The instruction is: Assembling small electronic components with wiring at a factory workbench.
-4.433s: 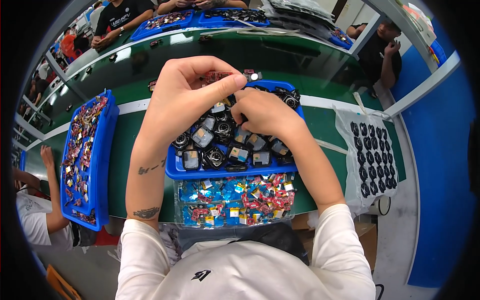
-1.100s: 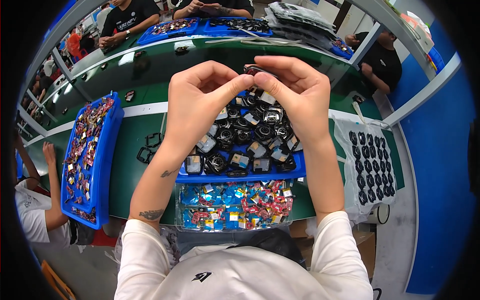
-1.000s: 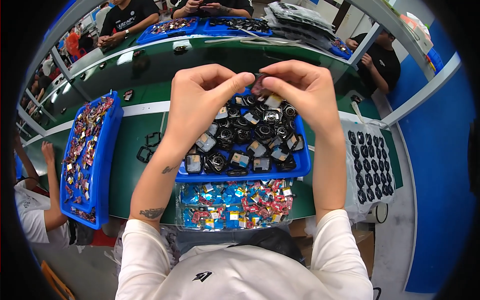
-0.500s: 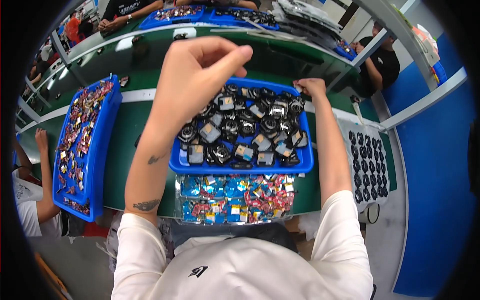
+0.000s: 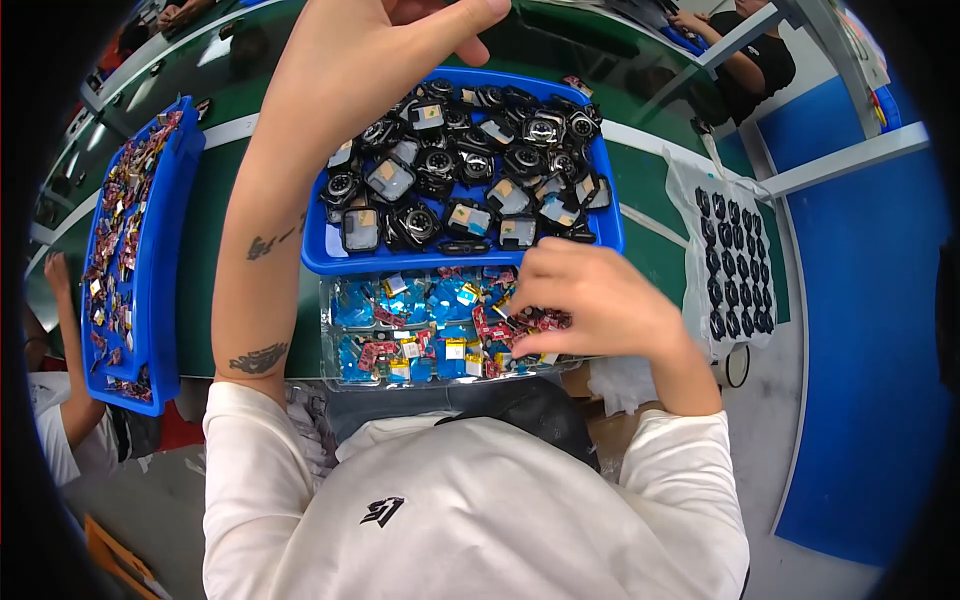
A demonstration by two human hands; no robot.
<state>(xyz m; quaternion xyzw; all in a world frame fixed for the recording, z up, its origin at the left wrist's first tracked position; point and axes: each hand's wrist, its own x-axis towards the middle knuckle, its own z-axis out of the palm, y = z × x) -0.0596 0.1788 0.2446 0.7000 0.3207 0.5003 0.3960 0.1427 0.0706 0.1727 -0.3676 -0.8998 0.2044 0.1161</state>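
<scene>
Bench work with small electronics, as seen from beside the worker. At lower center of the frame, the right hand (image 5: 600,300) bends down over the right part of a clear tray (image 5: 327,335). Its fingers are curled among red circuit boards (image 5: 378,355); whether they pinch one or merely touch the pile, I cannot tell. Boards, silver-and-yellow cells (image 5: 456,350) and pieces of blue film (image 5: 352,312) lie mixed in this tray. The left hand (image 5: 375,40) is raised at upper center, thumb extended, other fingers partly cut off by the top edge; whether they hold anything cannot be made out. Black watch cases (image 5: 414,226) crowd a blue tray (image 5: 430,262) at center, directly beyond the clear one, some face up and others tilted. A loose red part (image 5: 577,85) shows at its far right corner. Likely hazards: boards appear tangled, so a lift by one edge might drag neighbors along or strain a cell's connection. The clear tray sits close by the edge of the green bench (image 5: 655,280); a push from the right wrist could tip its contents lapward. The left forearm, passing over the blue tray's left end, could knock cases aside if lowered.
</scene>
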